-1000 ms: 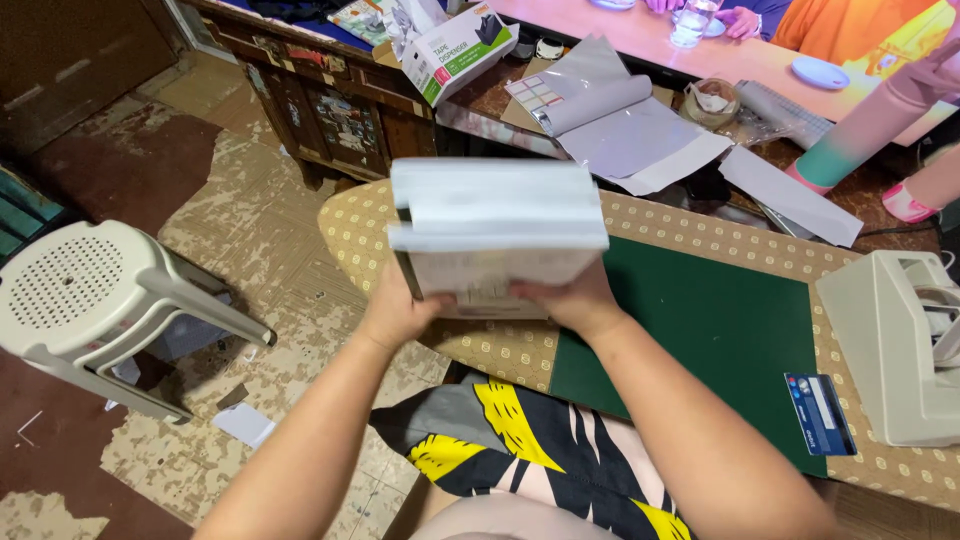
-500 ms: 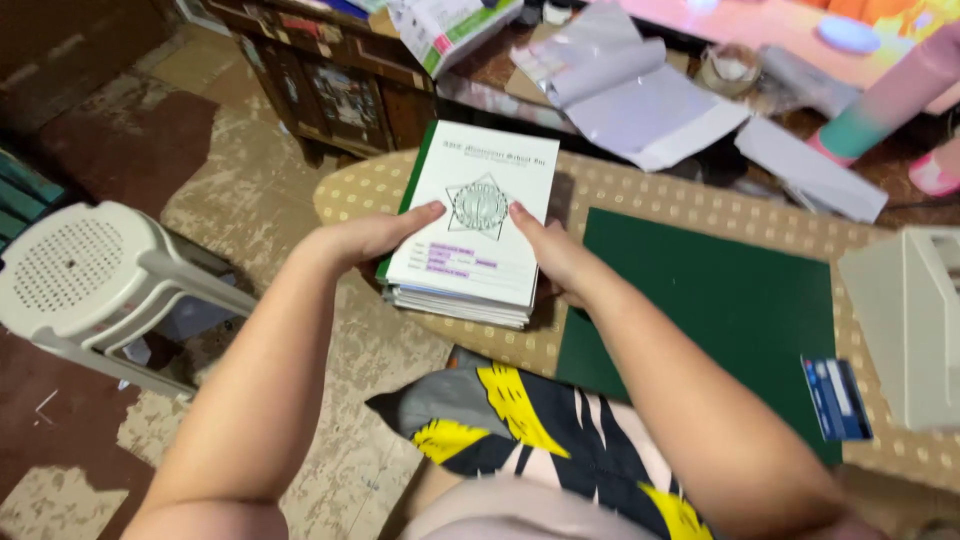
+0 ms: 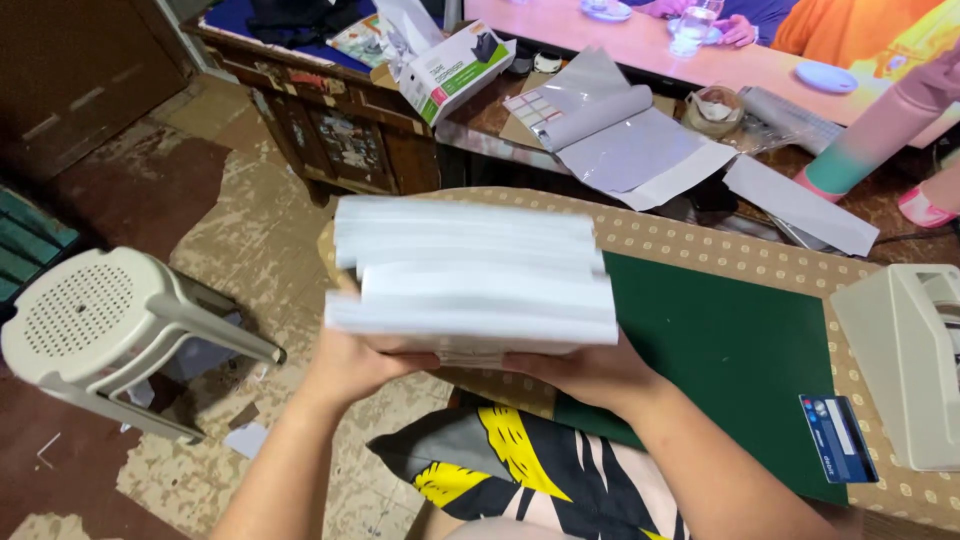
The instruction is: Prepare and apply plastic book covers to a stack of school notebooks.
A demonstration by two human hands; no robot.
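Both hands grasp a thick stack of white booklets (image 3: 470,275) from below, edges facing the camera: the left hand (image 3: 355,365) under its left end, the right hand (image 3: 590,372) under its right. The stack is lifted above the near-left part of the dotted counter (image 3: 720,250), left of the green cutting mat (image 3: 720,330). Judging from the uneven edges, squaring them well calls for a loose, level hold and light taps. A blue card (image 3: 838,438) lies near right.

White booklet stack (image 3: 470,275); dark green mat (image 3: 720,330); tan dotted table cover (image 3: 700,245); cream stool (image 3: 90,320)
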